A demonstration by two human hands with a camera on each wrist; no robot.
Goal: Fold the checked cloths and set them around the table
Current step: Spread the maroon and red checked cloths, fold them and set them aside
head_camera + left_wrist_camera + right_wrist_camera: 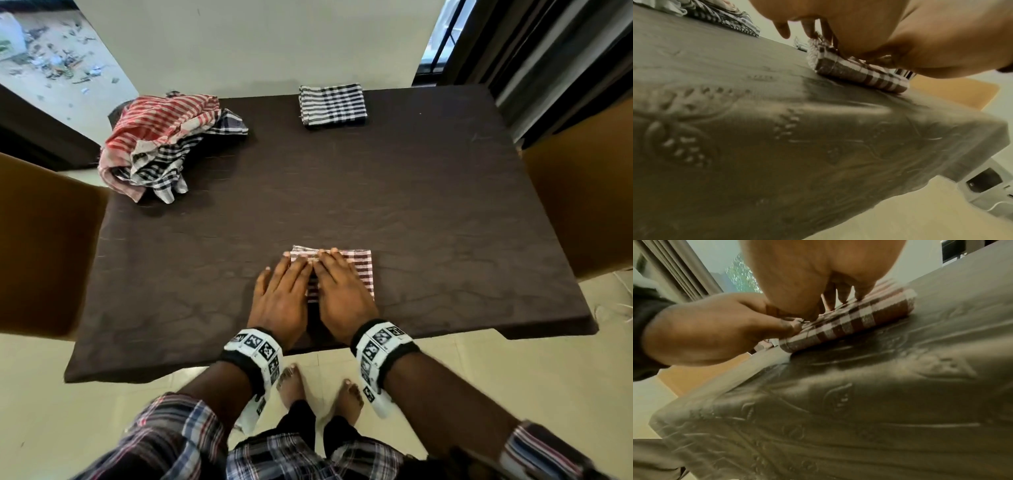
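A folded maroon-and-white checked cloth point(359, 270) point(859, 76) point(859, 316) lies near the front edge of the brown-covered table point(411, 205). Both my hands lie flat on top of it, side by side, fingers straight. My left hand point(284, 291) point(869, 29) covers its left part, my right hand point(342, 291) point(818, 272) its middle. A folded black-and-white checked cloth point(332, 104) sits at the table's far edge. A loose heap of red-checked and black-checked cloths point(161, 144) point(723, 16) is piled at the far left corner.
Tan chair backs stand at the table's left point(41, 246) and right point(582, 205) sides. A window with curtains point(548, 51) is at the back right. My bare feet point(318, 394) show on the tiled floor below the table's front edge.
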